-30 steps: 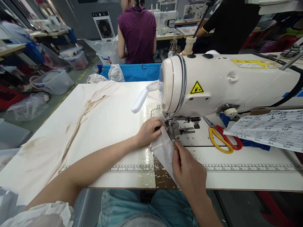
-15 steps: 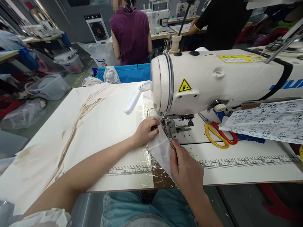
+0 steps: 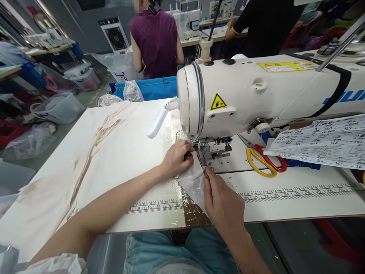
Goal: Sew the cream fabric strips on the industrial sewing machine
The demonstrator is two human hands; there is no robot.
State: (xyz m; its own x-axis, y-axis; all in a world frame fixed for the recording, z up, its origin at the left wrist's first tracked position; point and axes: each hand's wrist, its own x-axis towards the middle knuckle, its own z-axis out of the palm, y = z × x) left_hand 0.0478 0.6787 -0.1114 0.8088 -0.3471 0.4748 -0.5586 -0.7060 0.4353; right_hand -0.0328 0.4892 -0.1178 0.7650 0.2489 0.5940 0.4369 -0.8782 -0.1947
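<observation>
A white sewing machine stands over the table, its needle area at the middle of the view. Sheer white fabric hangs from the needle area toward the table's front edge. My left hand has its fingers closed on the fabric just left of the presser foot. Right of the fabric, my right hand is closed around a thin metal tool, whose tip points up toward the needle area. The tool's far end is hidden in my palm.
Scissors with yellow and red handles lie right of the needle area, beside a handwritten sheet. Beige fabric strips lie at the left. Beyond the table, a person in purple faces away.
The view has shifted slightly, so the machine appears a little further left. My hands keep nearly the same places, with the fabric between them slightly more bunched.
</observation>
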